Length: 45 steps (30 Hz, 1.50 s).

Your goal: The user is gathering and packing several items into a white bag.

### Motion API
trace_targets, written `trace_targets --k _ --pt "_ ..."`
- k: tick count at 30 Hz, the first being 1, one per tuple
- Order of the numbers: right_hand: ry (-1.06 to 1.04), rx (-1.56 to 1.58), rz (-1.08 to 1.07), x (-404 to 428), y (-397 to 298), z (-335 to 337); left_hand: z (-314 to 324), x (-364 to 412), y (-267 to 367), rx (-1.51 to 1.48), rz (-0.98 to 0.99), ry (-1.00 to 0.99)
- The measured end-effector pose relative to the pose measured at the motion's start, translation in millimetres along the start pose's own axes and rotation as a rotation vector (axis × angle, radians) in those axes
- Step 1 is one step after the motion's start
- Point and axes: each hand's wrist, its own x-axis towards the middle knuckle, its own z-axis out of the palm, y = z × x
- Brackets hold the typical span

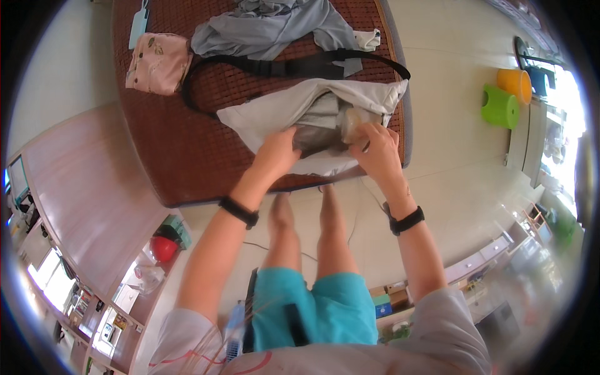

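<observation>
An off-white fabric bag with a black webbing strap lies with its mouth gaping at the bed's near edge. My left hand grips the left part of the bag's mouth. Inside the bag is a folded grey thing, its kind unclear. Beside it is a translucent plastic item, perhaps a bottle or a wrapped thing. My right hand reaches into the right side of the mouth, its fingers curled at the plastic item. Whether they hold it or the bag's edge is hard to tell.
The bag rests on a bed with a brown woven mat. Behind it lie crumpled grey clothing, a pink floral pouch and a light-blue phone-like object. Green and orange plastic pieces stand on the floor at right.
</observation>
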Motion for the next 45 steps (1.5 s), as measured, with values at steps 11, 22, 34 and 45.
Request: trace_targets --k 11,22,34,45 --pt "0.04 -0.181 -0.022 -11.6 4.9 30.6 10.2 -10.6 11.1 -0.088 -0.093 0.039" --pt "0.008 -0.47 -0.071 32.7 34.0 36.5 39.1 36.1 49.2 0.338 0.393 0.23" --pt "0.334 0.148 -0.165 -30.5 38.9 -17.6 38.3 34.6 38.9 0.103 -0.047 0.114" --pt "0.278 0.389 -0.047 -31.9 16.6 -35.1 6.2 -18.2 10.9 0.088 -0.212 -0.078"
